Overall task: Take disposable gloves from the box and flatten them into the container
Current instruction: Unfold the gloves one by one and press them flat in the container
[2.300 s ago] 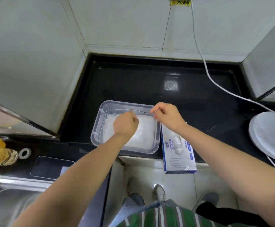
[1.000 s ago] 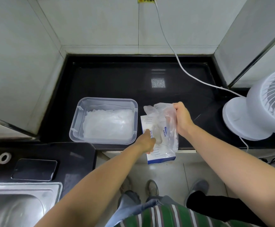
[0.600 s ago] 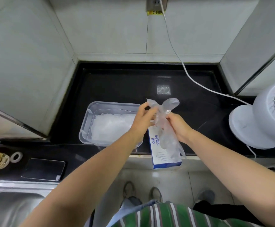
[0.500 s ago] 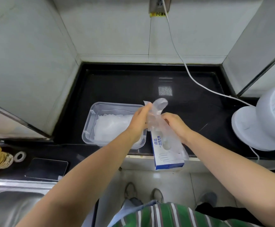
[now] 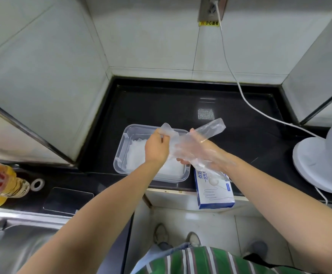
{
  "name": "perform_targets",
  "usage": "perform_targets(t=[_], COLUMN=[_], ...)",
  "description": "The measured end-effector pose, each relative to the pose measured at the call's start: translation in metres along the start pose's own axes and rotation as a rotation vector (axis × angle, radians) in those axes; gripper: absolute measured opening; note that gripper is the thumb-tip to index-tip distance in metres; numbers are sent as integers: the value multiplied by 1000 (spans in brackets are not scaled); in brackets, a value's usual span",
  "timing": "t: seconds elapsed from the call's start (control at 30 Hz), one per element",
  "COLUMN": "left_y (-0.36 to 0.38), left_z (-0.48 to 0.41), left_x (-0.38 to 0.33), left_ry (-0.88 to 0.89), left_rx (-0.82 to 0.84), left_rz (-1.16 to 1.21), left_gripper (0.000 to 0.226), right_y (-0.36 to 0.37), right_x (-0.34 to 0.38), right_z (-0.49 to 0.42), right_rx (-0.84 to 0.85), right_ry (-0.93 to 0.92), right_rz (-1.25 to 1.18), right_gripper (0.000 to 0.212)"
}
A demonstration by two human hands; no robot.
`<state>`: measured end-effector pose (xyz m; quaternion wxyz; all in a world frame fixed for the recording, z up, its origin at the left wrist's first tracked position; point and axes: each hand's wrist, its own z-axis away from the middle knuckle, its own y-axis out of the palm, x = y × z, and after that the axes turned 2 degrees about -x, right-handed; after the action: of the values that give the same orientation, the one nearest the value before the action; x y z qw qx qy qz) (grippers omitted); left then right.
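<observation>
As L hand (image 5: 155,149) & R hand (image 5: 198,151) fingers grip it, clear glove (image 5: 212,128) looks crinkly.

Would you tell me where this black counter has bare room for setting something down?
Widest: behind the container, up to the back wall, left of the white cord. Smaller: between the glove box and the fan base. The front edge is crowded by container, box, left hand and right hand holding a glove.

clear glove (image 5: 204,135), blue-and-white box (image 5: 214,192), black counter (image 5: 181,107), green-striped shirt (image 5: 210,260)
</observation>
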<state>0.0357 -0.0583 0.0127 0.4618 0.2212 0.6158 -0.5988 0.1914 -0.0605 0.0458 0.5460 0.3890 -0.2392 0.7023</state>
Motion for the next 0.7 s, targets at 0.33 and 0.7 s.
perform_targets(t=[0.33, 0.7], left_y=[-59, -67], left_z=[-27, -48], left_x=[44, 64], left_ry=[-46, 62], left_rx=[28, 37], left_rz=[-355, -461], left_gripper=[26, 42], right_y=[-16, 13], right_x=[-3, 5], right_z=[-28, -64], right_rx=[193, -209], right_ry=[-1, -117], right_rz=[0, 285], right_gripper=[89, 8])
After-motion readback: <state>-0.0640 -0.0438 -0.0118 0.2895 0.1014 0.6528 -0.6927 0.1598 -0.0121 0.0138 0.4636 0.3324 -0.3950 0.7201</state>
